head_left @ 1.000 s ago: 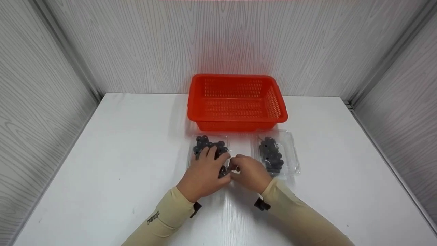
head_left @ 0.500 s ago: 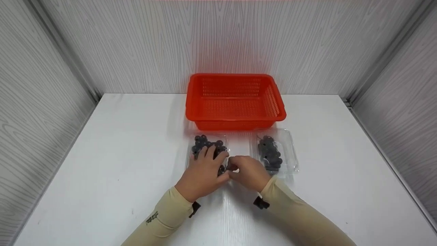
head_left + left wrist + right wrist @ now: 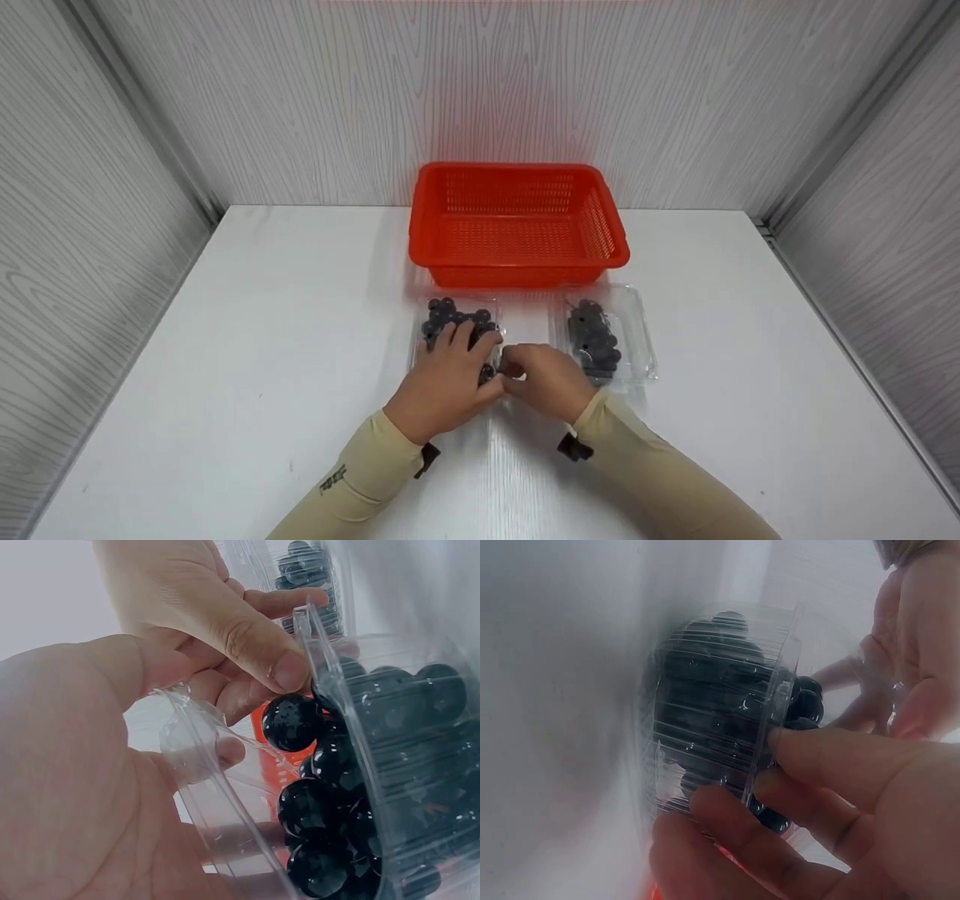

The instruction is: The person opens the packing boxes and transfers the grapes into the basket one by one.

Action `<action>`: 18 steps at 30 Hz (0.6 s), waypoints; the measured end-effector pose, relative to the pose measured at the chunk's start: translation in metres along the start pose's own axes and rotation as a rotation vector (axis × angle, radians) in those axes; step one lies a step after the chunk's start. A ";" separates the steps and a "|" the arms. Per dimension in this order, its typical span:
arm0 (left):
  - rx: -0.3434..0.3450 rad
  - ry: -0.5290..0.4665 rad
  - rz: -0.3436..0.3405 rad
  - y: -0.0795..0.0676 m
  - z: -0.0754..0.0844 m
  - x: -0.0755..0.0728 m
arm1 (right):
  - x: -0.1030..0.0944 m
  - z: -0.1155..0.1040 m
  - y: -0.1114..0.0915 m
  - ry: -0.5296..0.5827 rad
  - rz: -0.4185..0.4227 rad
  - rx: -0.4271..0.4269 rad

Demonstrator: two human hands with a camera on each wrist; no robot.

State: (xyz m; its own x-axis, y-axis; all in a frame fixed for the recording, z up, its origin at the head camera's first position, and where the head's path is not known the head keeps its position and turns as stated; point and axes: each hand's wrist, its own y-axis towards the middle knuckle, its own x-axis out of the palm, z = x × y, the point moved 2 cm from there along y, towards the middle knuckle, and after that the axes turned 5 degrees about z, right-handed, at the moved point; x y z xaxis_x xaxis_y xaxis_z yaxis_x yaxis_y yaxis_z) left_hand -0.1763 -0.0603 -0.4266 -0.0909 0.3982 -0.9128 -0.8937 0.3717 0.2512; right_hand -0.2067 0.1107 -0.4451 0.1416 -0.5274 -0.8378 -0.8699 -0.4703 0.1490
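Note:
In the head view my left hand (image 3: 441,384) lies spread over a clear plastic box of dark grapes (image 3: 441,311). The left wrist view shows its clear lid (image 3: 214,776) raised from the box at this side, with bunched grapes (image 3: 311,806) visible in the gap. My left fingers show through the lid and press on it, the thumb near its corner. From the right, my right hand (image 3: 551,381) pinches the rim of the grape box (image 3: 712,701) between thumb and fingers. Left fingers hide part of the grapes in the head view.
A second clear box (image 3: 636,330), also containing dark grapes (image 3: 592,336), sits just right of my right hand. Behind both boxes stands a red perforated basket (image 3: 521,274) against the back wall (image 3: 330,105). White table surface (image 3: 277,300) extends to either side.
Hardly anything differs. The right fingers shift slightly at the box rim, while the left hand stays over the lid; both boxes and the basket keep their places.

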 end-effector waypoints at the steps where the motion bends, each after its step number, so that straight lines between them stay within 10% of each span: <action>1: -0.001 0.000 0.001 0.000 0.000 0.000 | 0.000 0.000 0.000 -0.004 0.000 -0.001; 18: -0.011 -0.023 0.007 -0.001 -0.001 -0.001 | -0.001 -0.001 -0.002 -0.019 0.013 -0.036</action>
State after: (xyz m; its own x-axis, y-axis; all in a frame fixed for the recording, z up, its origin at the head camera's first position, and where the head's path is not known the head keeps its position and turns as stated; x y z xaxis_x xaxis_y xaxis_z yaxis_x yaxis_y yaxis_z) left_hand -0.1759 -0.0616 -0.4262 -0.0873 0.4204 -0.9031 -0.8980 0.3593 0.2540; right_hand -0.2050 0.1110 -0.4442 0.1213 -0.5200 -0.8455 -0.8538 -0.4891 0.1783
